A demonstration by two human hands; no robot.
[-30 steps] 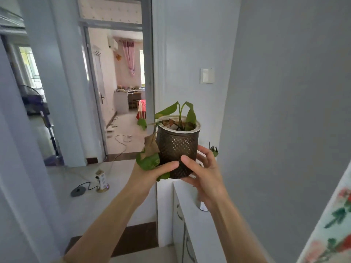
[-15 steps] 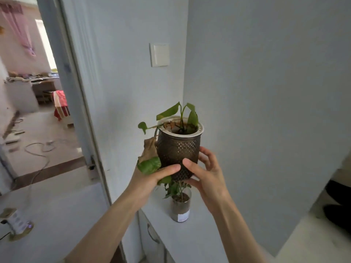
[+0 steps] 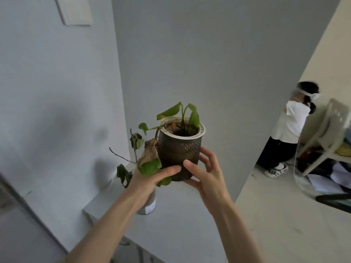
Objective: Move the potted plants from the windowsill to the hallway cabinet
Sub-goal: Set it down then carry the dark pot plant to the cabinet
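Both the left hand (image 3: 150, 179) and right hand (image 3: 205, 173) hold the pot (image 3: 179, 154) above the cabinet (image 3: 180, 221); next: lower it at 3 o'clock of the jar (image 3: 149, 204).

A pale grey hallway cabinet (image 3: 182, 221) stands in the corner against two grey walls, its flat top running toward the viewer, with a door handle (image 3: 124, 243) dimly visible on its front below. On the tabletop, near the left edge, stands a small jar (image 3: 150, 204) with a white label, holding a thin, wilted plant (image 3: 131, 158). Right of the cabinet spreads a pale floor (image 3: 275, 215).
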